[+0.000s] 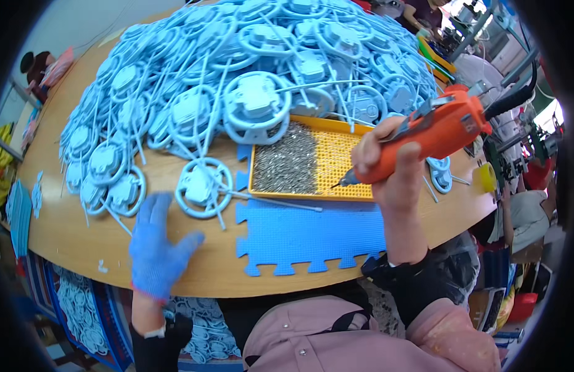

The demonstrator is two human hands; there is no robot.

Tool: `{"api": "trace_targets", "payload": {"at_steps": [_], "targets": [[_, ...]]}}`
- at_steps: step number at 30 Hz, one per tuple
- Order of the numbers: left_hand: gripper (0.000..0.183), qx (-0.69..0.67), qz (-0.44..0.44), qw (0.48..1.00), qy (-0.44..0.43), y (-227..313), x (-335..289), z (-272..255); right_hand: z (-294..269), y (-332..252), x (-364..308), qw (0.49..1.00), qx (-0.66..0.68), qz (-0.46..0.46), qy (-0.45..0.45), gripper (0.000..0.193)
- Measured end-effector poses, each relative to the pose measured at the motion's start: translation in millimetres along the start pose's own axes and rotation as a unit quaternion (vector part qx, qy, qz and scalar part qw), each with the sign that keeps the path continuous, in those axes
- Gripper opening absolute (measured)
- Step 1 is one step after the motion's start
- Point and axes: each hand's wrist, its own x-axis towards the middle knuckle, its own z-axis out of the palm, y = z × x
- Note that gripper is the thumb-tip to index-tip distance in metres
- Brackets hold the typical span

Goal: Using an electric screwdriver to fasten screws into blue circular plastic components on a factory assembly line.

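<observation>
My right hand (395, 164) is wrapped round an orange electric screwdriver (426, 133). Its thin bit points down at the yellow tray (343, 197), over the perforated part. Small metal screws (287, 161) fill the tray's left half. My left hand (156, 245), in a blue knitted glove, is open above the table with thumb and fingers apart, holding nothing. Just right of it lies a light blue plastic steering-wheel-shaped part (203, 187) with thin stems. Another such wheel (125, 191) lies just beyond the gloved fingertips.
A large heap of light blue wheel parts (256, 102) covers the far side of the table (206, 266). A blue foam mat (312, 235) lies under the tray. More parts fill a container (82, 310) at lower left. Other people (529, 217) sit near machines at right.
</observation>
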Motion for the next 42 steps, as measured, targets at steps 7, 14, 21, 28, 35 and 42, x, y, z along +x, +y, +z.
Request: {"api": "trace_targets", "payload": {"at_steps": [7,14,21,28,35,42], "targets": [[0.064,0.020,-0.005,0.999,-0.050,22.8,77.5,48.0,-12.9,-0.6,-4.7,0.998,-0.049,0.028,0.016,0.057],[0.060,-0.021,0.039,0.991,-0.124,-3.0,47.1,12.4,-17.5,4.5,-4.9,0.997,-0.052,0.060,0.025,0.055],[0.059,-0.117,0.061,0.987,-0.087,-27.5,14.4,7.3,-18.1,6.6,-9.6,0.997,-0.043,0.056,0.033,0.053],[0.055,-0.198,0.147,0.960,-0.134,80.8,17.2,36.2,-22.5,9.9,-11.8,0.999,0.004,0.023,0.025,0.037],[0.045,-0.162,0.222,0.960,-0.054,119.7,25.4,53.5,-6.2,-16.1,1.9,0.996,-0.082,0.018,0.036,0.059],[0.019,-0.092,0.269,0.959,-0.003,138.5,107.6,82.0,14.6,0.0,12.5,0.999,0.006,-0.003,0.034,0.056]]}}
